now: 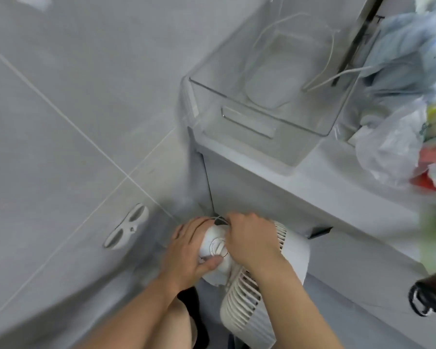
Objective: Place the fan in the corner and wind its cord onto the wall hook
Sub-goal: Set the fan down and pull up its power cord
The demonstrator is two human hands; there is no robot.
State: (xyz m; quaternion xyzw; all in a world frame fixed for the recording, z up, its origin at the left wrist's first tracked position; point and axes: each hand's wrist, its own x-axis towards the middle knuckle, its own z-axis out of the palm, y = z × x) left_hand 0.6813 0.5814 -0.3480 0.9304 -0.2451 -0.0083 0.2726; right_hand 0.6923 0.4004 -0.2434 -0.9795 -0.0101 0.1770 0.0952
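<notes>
Judging by its thin white plastic shell and slatted grille, the fan [239,280] looks light and rigid enough for one hand, though the ribs seem likely to flex or crack if squeezed, so the solid motor housing around the dial is the better place to hold it. It sits low on the floor, close to the corner where the tiled wall [61,122] meets the side of the white cabinet [275,197]. The left hand [189,250] has a closed grip on the housing, thumb pressed below the dial. The right hand [249,235] curls over the top, fingers pinched on what looks like the thin cord [218,219], which should be limp and springy. Motion blur smears the cord, its length and plug are hidden, the fan's base is covered by forearms, and whether the white fitting [127,226] on the wall is the hook I cannot tell.
</notes>
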